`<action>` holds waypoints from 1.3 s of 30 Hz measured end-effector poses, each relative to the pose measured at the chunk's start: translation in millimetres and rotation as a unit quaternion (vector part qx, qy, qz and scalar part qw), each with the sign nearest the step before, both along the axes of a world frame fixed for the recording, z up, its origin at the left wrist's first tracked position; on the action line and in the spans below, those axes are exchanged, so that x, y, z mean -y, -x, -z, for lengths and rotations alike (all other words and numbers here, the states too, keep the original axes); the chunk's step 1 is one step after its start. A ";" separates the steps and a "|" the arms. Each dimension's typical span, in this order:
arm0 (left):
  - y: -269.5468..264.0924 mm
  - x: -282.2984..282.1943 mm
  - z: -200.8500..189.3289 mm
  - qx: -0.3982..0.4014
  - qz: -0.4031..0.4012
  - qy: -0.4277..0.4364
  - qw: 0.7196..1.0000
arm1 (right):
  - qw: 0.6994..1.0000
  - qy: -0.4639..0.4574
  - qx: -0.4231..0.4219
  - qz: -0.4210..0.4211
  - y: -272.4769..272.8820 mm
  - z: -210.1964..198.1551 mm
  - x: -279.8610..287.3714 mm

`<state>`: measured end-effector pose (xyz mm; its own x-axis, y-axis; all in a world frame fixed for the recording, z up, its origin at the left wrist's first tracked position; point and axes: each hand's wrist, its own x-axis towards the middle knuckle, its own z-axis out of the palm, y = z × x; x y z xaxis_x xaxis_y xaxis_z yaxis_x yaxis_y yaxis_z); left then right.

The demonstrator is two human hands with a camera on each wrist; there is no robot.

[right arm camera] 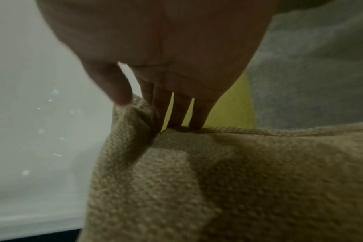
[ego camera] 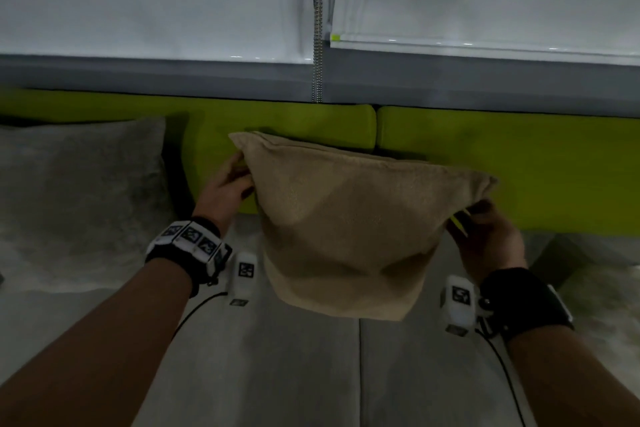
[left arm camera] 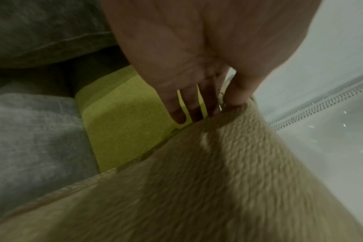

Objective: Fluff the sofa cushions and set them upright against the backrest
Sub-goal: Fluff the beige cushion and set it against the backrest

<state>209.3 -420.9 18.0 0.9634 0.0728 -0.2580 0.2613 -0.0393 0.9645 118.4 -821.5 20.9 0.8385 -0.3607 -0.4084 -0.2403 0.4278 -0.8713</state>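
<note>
Living room: green-backed sofa (ego camera: 284,121), cushions, roller blinds (ego camera: 156,0).

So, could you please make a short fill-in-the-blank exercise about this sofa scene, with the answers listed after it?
1. Both hands grip the ____ cushion by its upper corners.
2. The backrest behind it is ____ in colour.
3. The grey cushion leans to the person's ____.
4. The left hand and right hand hold the cushion ____ the seat, not resting on it.

Answers: beige; green; left; above
</note>
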 end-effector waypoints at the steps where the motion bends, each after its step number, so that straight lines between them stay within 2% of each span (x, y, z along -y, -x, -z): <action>1: -0.5 1.9 -3.1 0.007 0.000 -0.008 1.000 | 0.999 0.045 -0.012 -0.014 2.0 1.5 -2.0; 3: -1.5 0.8 -5.6 0.006 0.004 -0.027 1.000 | 0.991 0.120 -0.038 -0.045 6.0 1.5 -4.6; 6: 2.6 3.1 -8.7 -0.019 0.028 -0.059 0.998 | 0.985 0.158 -0.045 -0.048 8.2 -6.6 -1.3; 8: 4.0 2.3 -11.3 -0.021 -0.027 -0.013 0.999 | 0.983 0.173 -0.047 -0.029 6.0 -14.1 4.4; 11: -2.3 -19.3 -18.5 -0.002 -0.165 0.042 0.985 | 0.975 0.213 -0.066 0.008 0.4 -15.5 19.4; 13: -6.0 -34.8 -20.3 -0.005 -0.134 0.013 0.991 | 0.973 0.217 -0.079 0.018 1.4 -11.6 27.0; 16: -7.3 -32.3 -15.6 -0.036 -0.029 -0.065 0.997 | 0.984 0.157 -0.082 0.034 5.3 -7.1 29.7; 18: -8.0 -17.9 -12.3 -0.050 -0.028 -0.036 0.998 | 0.989 0.120 -0.081 0.038 7.6 -7.3 22.1; 21: -11.4 10.4 -13.8 -0.048 -0.046 0.010 0.998 | 0.984 0.153 -0.089 -0.015 5.3 -9.1 11.4; 23: -14.6 23.0 -10.8 -0.054 0.000 0.014 0.998 | 0.978 0.182 -0.091 -0.049 0.4 -11.7 4.9; 25: -15.2 29.1 -8.4 -0.040 0.039 -0.031 0.998 | 0.970 0.216 -0.095 -0.065 -5.1 -13.5 2.2; 27: -15.2 25.7 -5.8 -0.034 0.001 -0.059 0.998 | 0.965 0.240 -0.093 -0.055 -8.7 -12.3 8.6; 30: -4.3 14.2 -5.2 -0.050 -0.077 -0.024 0.995 | 0.958 0.270 -0.097 -0.028 -11.8 -7.2 27.5; 34: 1.8 3.3 0.0 -0.073 -0.079 -0.038 0.994 | 0.942 0.310 -0.120 -0.054 -32.5 -1.7 31.1; 36: 2.5 2.9 0.7 -0.082 -0.074 -0.050 0.993 | 0.946 0.295 -0.128 -0.031 -39.2 -1.4 30.0; 37: 2.8 2.7 -0.6 -0.064 -0.085 -0.079 0.991 | 0.943 0.311 -0.117 0.002 -37.5 -4.9 29.4; 39: 8.3 3.4 -11.8 0.037 -0.141 -0.176 0.974 | 0.908 0.408 -0.051 0.084 -21.1 -18.8 24.0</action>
